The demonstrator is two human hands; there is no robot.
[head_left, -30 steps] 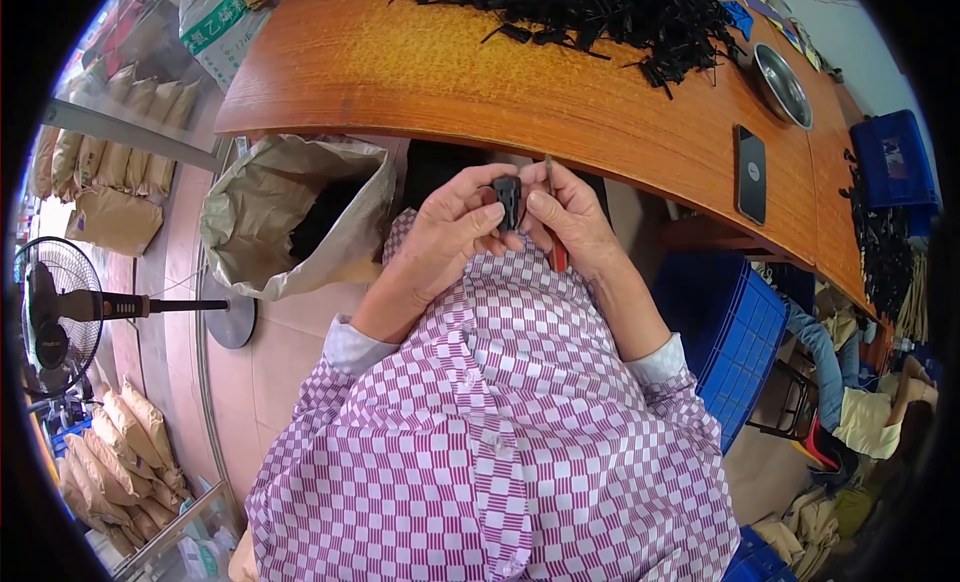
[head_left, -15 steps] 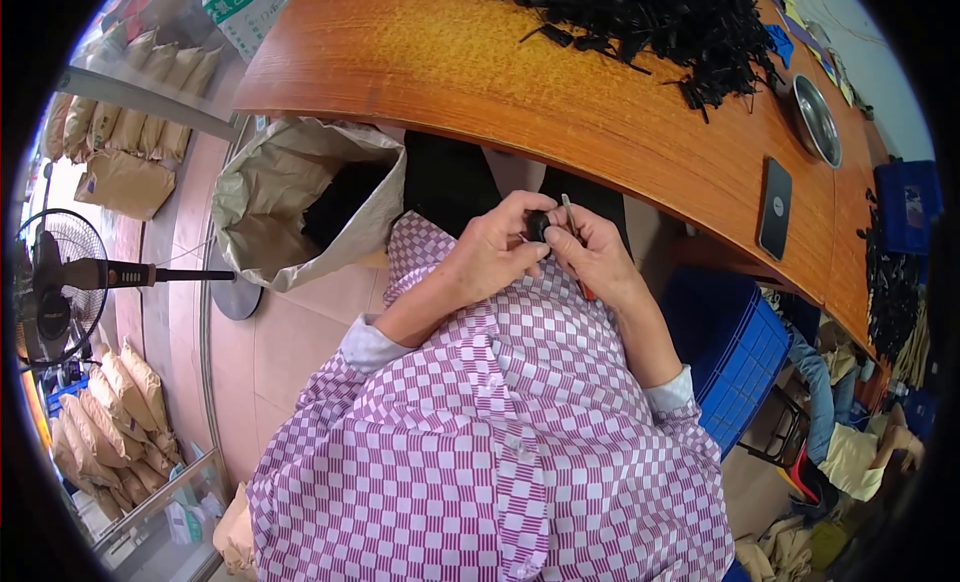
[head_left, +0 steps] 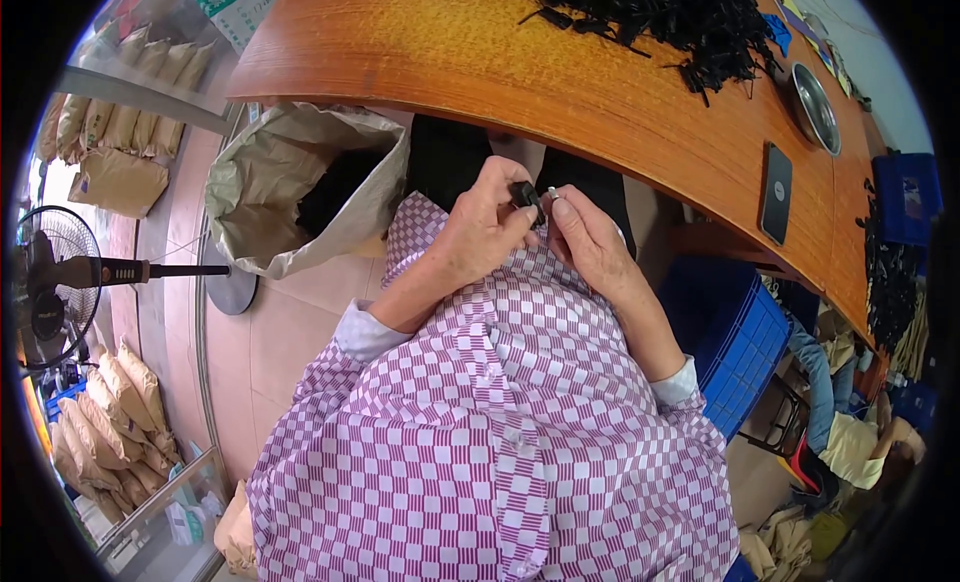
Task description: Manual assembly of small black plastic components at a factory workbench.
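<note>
In front of my lap, my left hand (head_left: 478, 222) pinches a small black plastic part (head_left: 524, 193) between thumb and fingers. Close by on the right, my right hand (head_left: 590, 234) is closed round a slim metal-tipped tool (head_left: 552, 194). Only its short silvery tip shows past the thumb; the rest is hidden in the fingers. The tip is near the black part, and I cannot tell whether they touch. On the wooden table (head_left: 420, 57) ahead lies a large heap of black plastic pieces (head_left: 665, 22).
An open paper-like sack (head_left: 240, 202) with dark contents stands left of my hands. A metal bowl (head_left: 815, 110) and a dark phone (head_left: 776, 194) lie on the table at right. Below them is a blue crate (head_left: 745, 352). A fan (head_left: 60, 282) stands at far left.
My hands have drawn slightly apart. The tool's long blade and orange-red end showed before; now only a short tip does. The black part sits more exposed at my left fingertips.
</note>
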